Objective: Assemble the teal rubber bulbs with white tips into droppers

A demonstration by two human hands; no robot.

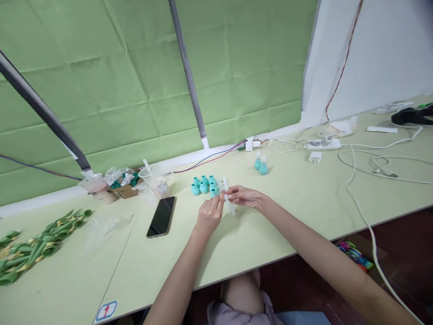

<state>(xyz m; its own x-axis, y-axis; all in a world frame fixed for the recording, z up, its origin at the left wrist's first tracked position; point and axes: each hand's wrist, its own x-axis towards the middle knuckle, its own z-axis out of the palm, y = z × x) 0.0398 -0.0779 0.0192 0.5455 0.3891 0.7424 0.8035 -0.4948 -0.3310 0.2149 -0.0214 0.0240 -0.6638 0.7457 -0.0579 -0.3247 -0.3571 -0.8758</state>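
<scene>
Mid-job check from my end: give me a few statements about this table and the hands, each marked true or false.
1. The left hand and right hand meet at a small white piece. True.
2. The phone lies right of both hands. False: it lies to their left.
3. Two teal bottles with pale tops stand apart from the teal cluster. True.
4. The power strip is black. False: it is white.

– Where can a hand be passed?
– Room is left between the right hand (245, 197) and the white cable (374, 250).
– And leftward?
– A strip is left between the left hand (209, 214) and the phone (161, 216); ahead, passage is blocked by teal bulbs (203, 187).
</scene>
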